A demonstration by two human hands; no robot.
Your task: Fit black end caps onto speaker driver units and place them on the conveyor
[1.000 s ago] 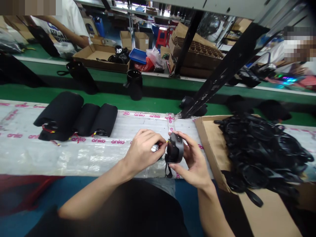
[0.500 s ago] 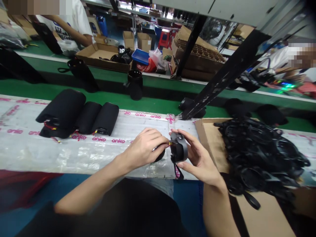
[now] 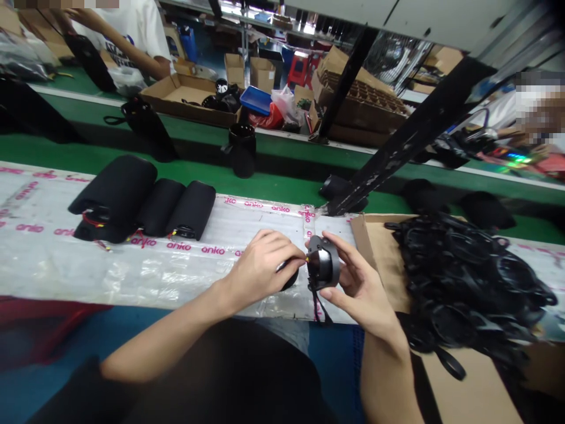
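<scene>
My right hand (image 3: 364,288) grips a black ring-shaped plastic part (image 3: 332,264) by its outer rim, thumb below and fingers above. A thin strap (image 3: 318,307) dangles from that part. My left hand (image 3: 265,262) is closed in a pinch on a small wire connector (image 3: 306,259) with a yellow and red tint, right at the open side of the ring part. Beneath the left fingers a dark rounded object (image 3: 290,278) shows, mostly hidden by the hand. To the left lie black fabric-covered cylinders (image 3: 193,211), some with red and yellow wires at their ends.
A cardboard box (image 3: 373,259) on the right is heaped with black ring parts (image 3: 468,271). A slanted black post (image 3: 410,135) rises behind the bench. Further black cylinders (image 3: 242,150) stand on the green belt (image 3: 282,188). Two people sit across it.
The ring part has turned slightly in my right hand, showing more of its inside. My left hand keeps its pinch beside it. The view has shifted a little.
</scene>
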